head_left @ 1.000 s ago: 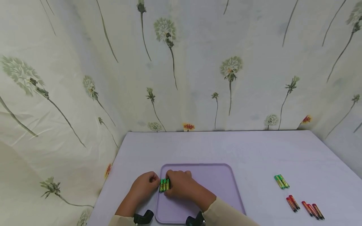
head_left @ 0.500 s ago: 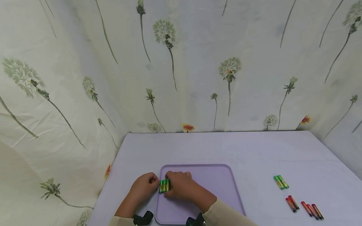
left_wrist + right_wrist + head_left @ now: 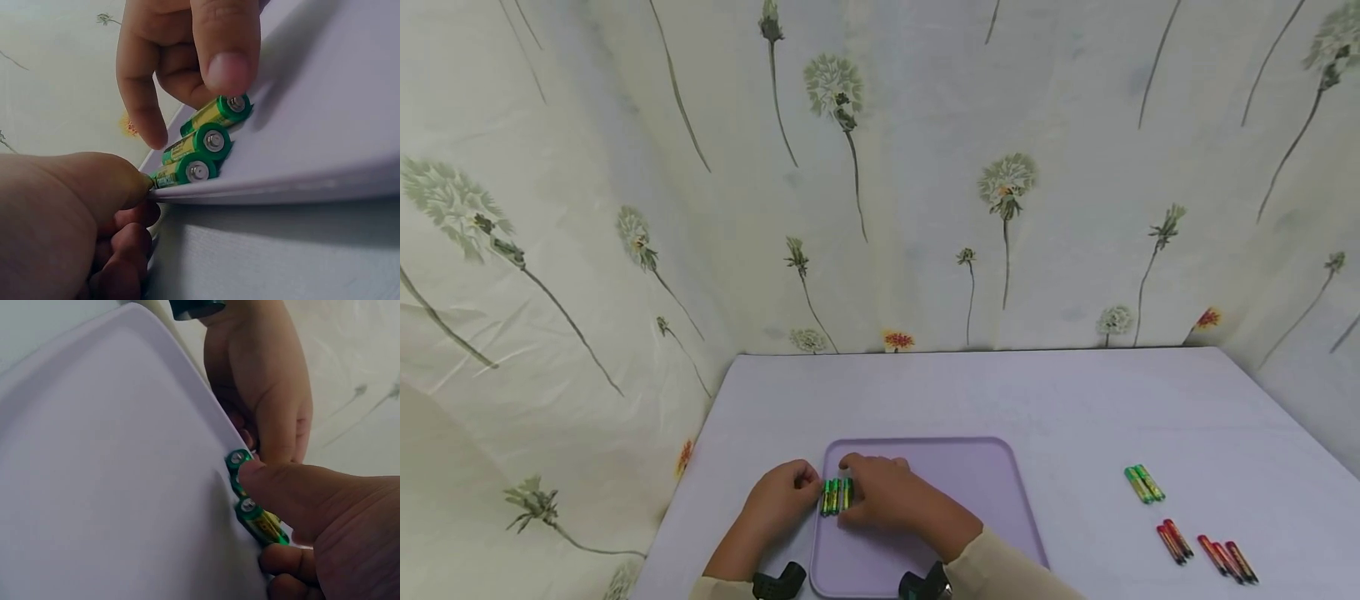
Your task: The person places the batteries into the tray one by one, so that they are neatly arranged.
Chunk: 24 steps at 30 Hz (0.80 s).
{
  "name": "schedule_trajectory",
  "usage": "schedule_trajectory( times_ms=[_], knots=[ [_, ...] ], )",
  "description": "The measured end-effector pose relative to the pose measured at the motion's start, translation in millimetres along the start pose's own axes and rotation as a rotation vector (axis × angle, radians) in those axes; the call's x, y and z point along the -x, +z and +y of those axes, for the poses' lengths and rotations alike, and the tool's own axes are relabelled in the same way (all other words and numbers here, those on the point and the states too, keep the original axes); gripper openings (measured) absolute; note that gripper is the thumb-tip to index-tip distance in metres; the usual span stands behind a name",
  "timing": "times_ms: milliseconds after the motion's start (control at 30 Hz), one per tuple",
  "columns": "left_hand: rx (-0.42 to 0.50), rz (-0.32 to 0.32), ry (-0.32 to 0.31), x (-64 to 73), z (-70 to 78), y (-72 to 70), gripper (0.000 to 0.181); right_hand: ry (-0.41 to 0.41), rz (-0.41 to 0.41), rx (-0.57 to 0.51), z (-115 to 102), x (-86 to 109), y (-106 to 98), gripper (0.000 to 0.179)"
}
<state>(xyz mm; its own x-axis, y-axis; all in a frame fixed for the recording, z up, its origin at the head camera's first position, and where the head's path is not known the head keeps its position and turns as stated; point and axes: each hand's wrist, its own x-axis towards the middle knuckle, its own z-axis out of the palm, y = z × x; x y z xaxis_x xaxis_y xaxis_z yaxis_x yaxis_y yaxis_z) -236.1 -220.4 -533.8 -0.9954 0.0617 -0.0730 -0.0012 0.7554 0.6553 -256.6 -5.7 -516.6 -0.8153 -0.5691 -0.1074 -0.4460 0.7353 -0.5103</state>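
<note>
Three green-and-gold batteries (image 3: 199,140) lie side by side against the left rim of a lilac tray (image 3: 955,475). The third battery (image 3: 262,525) sits slightly apart from the other two. My left hand (image 3: 785,497) pinches the tray's left rim, thumb on top beside the first battery and fingers curled outside. Over the batteries, my right hand (image 3: 891,496) has its thumb and index finger spread, one near each end of the row. In the right wrist view, its thumb partly hides the middle battery.
Two green batteries (image 3: 1145,483) lie on the white table (image 3: 1075,400) to the right of the tray. Nearer the front are a pair of red batteries (image 3: 1175,542) and a group of three red batteries (image 3: 1227,558). A flower-print cloth (image 3: 925,167) hangs behind.
My right thumb and index finger have spread a little and shifted slightly off the row. A small gap now shows before the third battery. My left hand stays at the rim.
</note>
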Motion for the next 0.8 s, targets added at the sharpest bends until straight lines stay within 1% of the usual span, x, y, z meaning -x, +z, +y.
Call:
schedule_trajectory(
  times_ms=[167,300,533,700,800],
  knots=[
    [-0.007,-0.007,0.005,-1.6,-1.0,0.4,0.013,-0.01,-0.004,-0.008,10,2.4,-9,0.077],
    [-0.015,-0.007,0.009,-1.3,-1.9,-0.1,0.012,-0.016,0.013,-0.018,17,2.9,-19,0.076],
    [-0.011,-0.006,0.005,1.7,-2.7,0.7,0.014,-0.039,0.052,-0.066,27,11.1,-35,0.067],
    [-0.016,-0.002,0.008,1.4,-1.3,1.8,0.014,-0.07,0.101,-0.073,41,20.2,-46,0.058],
    [-0.016,-0.003,0.005,0.8,0.6,1.3,0.014,-0.064,0.137,-0.08,51,25.9,-53,0.053]
  ],
)
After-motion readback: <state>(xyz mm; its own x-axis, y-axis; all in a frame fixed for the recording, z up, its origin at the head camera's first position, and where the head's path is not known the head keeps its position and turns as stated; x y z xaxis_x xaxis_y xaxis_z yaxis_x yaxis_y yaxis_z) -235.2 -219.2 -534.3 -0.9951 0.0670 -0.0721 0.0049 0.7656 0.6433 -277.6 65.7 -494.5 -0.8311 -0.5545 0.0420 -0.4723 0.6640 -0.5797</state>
